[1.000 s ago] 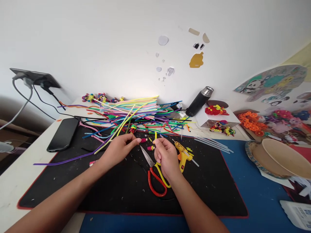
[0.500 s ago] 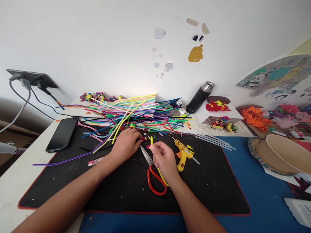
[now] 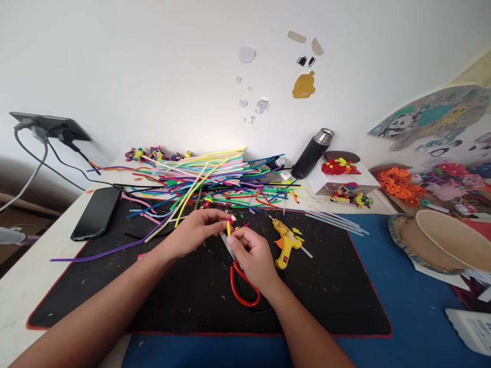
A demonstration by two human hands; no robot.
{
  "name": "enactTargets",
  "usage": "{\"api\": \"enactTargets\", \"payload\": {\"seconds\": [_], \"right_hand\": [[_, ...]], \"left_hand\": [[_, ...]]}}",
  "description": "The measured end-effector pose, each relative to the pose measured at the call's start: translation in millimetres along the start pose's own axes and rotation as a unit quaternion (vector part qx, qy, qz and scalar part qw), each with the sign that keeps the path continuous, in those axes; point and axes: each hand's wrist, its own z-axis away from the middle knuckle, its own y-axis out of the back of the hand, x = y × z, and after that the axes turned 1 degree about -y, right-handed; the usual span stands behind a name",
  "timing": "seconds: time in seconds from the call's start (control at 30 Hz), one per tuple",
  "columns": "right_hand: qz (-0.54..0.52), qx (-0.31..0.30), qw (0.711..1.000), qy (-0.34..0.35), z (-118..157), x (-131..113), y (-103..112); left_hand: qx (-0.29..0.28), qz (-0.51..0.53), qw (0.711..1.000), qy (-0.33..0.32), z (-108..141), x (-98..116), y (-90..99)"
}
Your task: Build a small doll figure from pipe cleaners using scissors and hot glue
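Note:
My left hand is closed in a pinch on a small magenta fuzzy piece with a cream-coloured tip. Close against it, my right hand has thumb and finger closed on a short yellow pipe cleaner, which points upward. The fingertips of both hands nearly meet, so I cannot tell whether the two pieces touch. Below them lie scissors with red handles, their blades partly covered by my hands. Just beyond the left hand, a small red, yellow and green pipe-cleaner figure rests on the mat.
A yellow glue gun lies right of my hands, near clear glue sticks. Behind is a pile of coloured pipe cleaners. A phone lies left, a black flask leans at the back, and bowls stand right.
My left hand has lifted from the mat and moved right with the magenta piece, uncovering the small figure. My right hand has shifted slightly left, bringing the yellow pipe cleaner beside it.

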Motion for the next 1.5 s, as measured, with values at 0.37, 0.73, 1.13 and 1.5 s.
{"api": "enactTargets", "payload": {"seconds": [0.37, 0.73, 1.13, 1.5], "right_hand": [[0.037, 0.008, 0.999, 0.017, 0, -3, 2], [0.059, 0.007, 0.998, 0.028, 0, 0, 2], [0.079, -0.012, 0.996, 0.025, 1, 1, 3], [0.073, -0.025, 0.997, 0.018, -1, 3, 4]], "left_hand": [[-0.007, -0.016, 1.000, 0.018, 5, 13, 2.6], [-0.043, -0.030, 0.999, 0.015, 5, 12, 9.7], [-0.072, -0.036, 0.997, 0.013, 6, 10, 14.2], [-0.100, -0.032, 0.994, 0.036, 8, 19, 14.7]]}}
